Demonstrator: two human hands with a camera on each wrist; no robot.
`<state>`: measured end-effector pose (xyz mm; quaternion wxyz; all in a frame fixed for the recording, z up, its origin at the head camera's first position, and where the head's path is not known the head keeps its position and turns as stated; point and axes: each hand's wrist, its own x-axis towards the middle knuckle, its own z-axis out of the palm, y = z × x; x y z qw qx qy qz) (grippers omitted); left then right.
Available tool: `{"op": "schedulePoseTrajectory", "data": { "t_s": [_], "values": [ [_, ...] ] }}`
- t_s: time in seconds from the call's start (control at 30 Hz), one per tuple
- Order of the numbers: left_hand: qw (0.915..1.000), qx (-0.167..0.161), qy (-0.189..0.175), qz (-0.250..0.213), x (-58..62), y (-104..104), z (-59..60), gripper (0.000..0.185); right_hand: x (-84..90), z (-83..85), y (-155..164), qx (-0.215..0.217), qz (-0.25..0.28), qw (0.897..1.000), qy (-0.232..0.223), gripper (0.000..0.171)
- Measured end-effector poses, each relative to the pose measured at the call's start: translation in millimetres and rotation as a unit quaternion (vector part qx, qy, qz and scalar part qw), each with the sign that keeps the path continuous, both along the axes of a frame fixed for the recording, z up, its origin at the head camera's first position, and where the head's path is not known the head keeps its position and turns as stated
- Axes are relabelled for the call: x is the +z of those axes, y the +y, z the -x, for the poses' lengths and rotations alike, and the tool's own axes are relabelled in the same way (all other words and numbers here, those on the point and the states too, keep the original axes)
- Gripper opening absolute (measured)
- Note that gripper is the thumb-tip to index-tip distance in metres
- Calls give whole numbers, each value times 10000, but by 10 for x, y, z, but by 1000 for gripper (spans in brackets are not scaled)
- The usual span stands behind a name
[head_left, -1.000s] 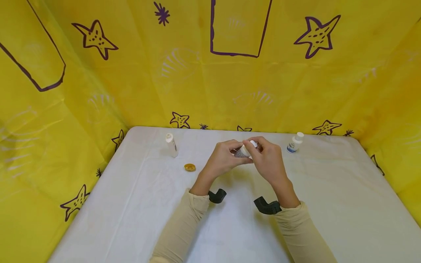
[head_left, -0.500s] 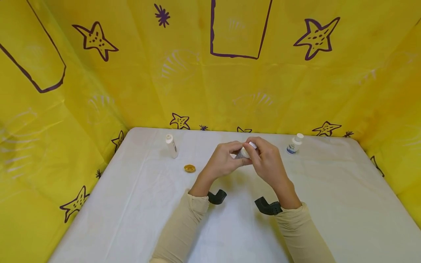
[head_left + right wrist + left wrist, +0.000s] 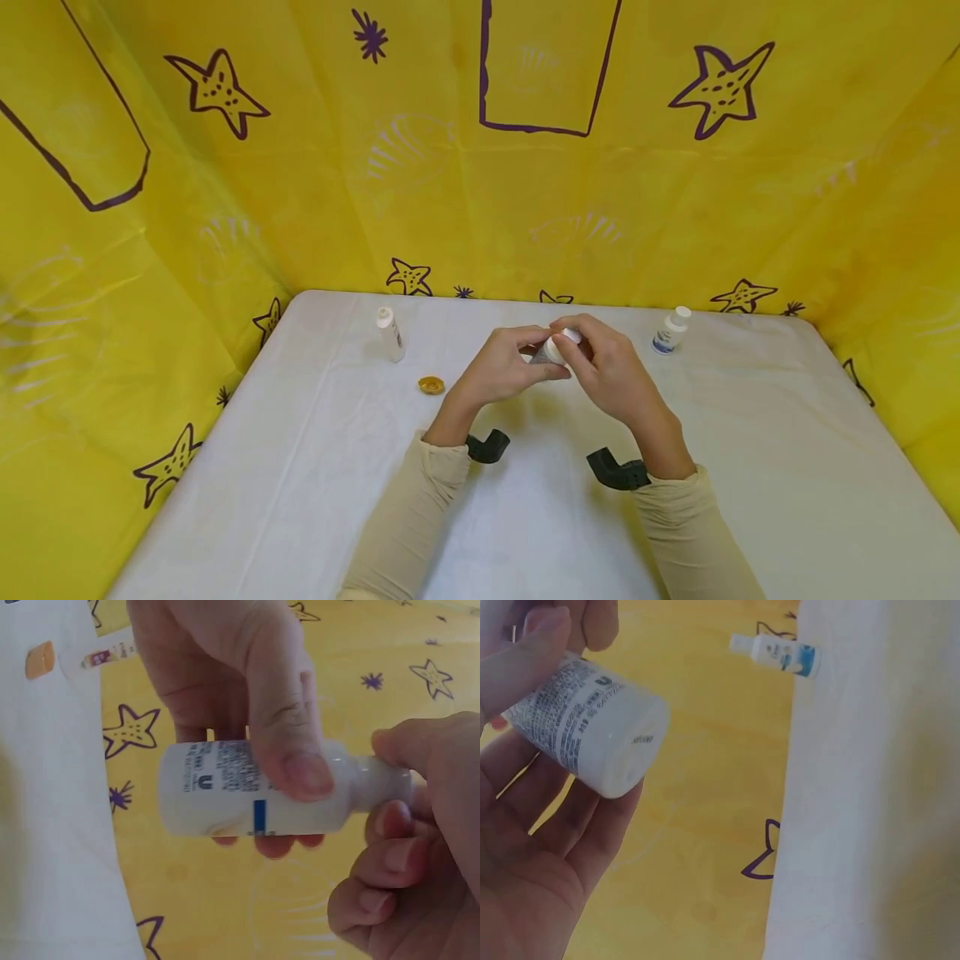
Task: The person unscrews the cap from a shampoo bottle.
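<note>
My left hand [image 3: 504,364] grips a small white bottle [image 3: 225,787] printed with dark text and a blue mark, held tilted above the table. Its thumb lies across the label side, fingers round the far side. My right hand [image 3: 611,371] pinches the white cap [image 3: 384,784] between thumb and fingers. From the left wrist the bottle's base [image 3: 634,746] faces the camera, while the cap is hidden.
A white bottle without a visible cap [image 3: 391,335] stands at the back left. In front of it lies an orange-yellow cap [image 3: 431,385]. Another white bottle with a blue label [image 3: 671,331] stands back right. Yellow cloth [image 3: 465,192] rises behind the white table [image 3: 300,500].
Both hands and the bottle have shifted slightly left and down. The right hand's fingers have changed position on the cap, and its wrist has swung slightly to the right.
</note>
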<state>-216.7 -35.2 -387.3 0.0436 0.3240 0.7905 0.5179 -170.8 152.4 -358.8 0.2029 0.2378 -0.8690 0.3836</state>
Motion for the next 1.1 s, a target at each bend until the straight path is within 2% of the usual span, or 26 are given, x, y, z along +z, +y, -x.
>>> {"op": "schedulePoseTrajectory", "data": {
  "t_s": [0.13,0.23,0.33,0.43,0.57,0.9,1.1],
  "values": [
    [9997,206,-78,59,3,16,-2,43,32,-29,23,-482,9,9977,-475,30],
    [9995,299,-49,41,5,18,-5,43,46,-51,23,-782,115,9944,-707,32],
    [9995,313,27,-26,7,20,-1,42,45,-64,18,-949,225,9923,-767,32],
    [9995,308,77,-79,16,20,2,41,32,-62,10,-974,323,9927,-628,30],
    [9994,322,53,-97,41,16,-12,41,24,-51,6,-940,334,9944,-351,26],
    [9996,268,-79,-26,44,21,-7,45,42,-73,61,-519,-155,9985,-107,22],
    [9995,309,-71,-16,28,-4,4,48,70,-80,56,-145,-250,9992,-289,30]
  ]
}}
